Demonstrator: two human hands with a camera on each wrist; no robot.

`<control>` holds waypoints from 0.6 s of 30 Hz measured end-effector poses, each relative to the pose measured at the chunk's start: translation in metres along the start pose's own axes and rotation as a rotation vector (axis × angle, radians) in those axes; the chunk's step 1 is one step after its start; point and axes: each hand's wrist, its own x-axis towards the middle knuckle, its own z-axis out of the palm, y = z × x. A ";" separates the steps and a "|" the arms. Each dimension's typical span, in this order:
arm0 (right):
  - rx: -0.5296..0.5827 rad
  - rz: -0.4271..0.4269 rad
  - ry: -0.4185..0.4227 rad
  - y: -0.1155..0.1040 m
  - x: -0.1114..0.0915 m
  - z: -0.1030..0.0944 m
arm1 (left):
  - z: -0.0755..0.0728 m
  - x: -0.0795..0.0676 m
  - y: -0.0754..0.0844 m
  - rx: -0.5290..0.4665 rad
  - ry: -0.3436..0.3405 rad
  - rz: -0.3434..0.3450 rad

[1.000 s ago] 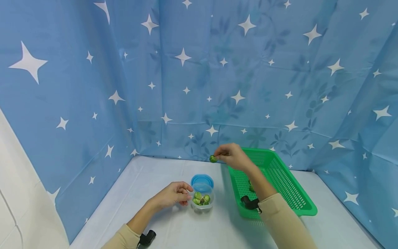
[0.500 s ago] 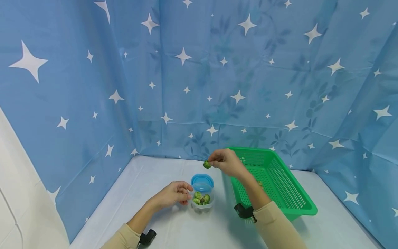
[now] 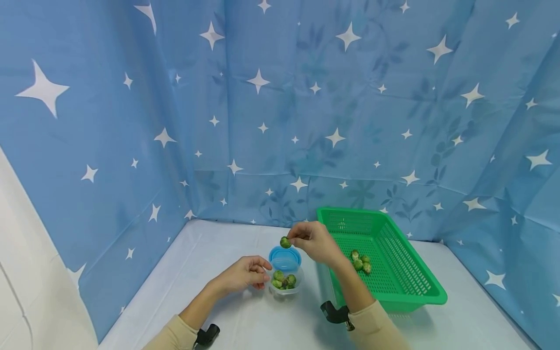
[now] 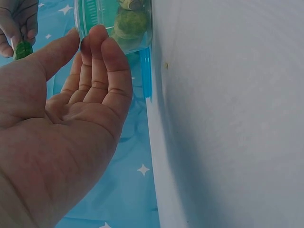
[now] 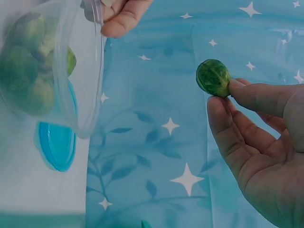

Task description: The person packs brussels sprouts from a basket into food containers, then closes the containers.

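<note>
My right hand (image 3: 316, 241) pinches a Brussels sprout (image 3: 285, 242) between thumb and fingertips, above the blue lid (image 3: 284, 257). In the right wrist view the sprout (image 5: 213, 77) shows whole and green, apart from the container. A small clear plastic container (image 3: 284, 291) stands upright on the table with several sprouts (image 3: 289, 279) inside. At its left side is my left hand (image 3: 245, 273), fingers relaxed and lightly bent. The left wrist view has those fingertips (image 4: 97, 35) at the container's wall, curled round nothing.
A green perforated basket (image 3: 407, 262) stands to the right, with several more sprouts (image 3: 360, 262) on its floor. The blue lid lies just behind the container. A blue star-patterned curtain (image 3: 280, 121) closes off the back and sides of the white table (image 3: 236, 321).
My right hand has carried the sprout left and down, from beside the basket's rim to over the blue lid. Its arm now uncovers the sprouts in the basket. My left hand stays put.
</note>
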 end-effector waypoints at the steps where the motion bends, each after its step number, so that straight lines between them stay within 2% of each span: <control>1: 0.004 0.001 0.002 0.001 -0.001 0.002 | 0.000 0.000 0.000 0.000 0.000 -0.001; 10: 0.014 0.040 0.010 0.009 -0.009 0.016 | 0.001 0.001 -0.001 -0.006 -0.007 0.001; 18: -0.037 -0.004 -0.029 0.013 -0.010 0.025 | 0.001 0.001 0.001 -0.008 -0.003 -0.004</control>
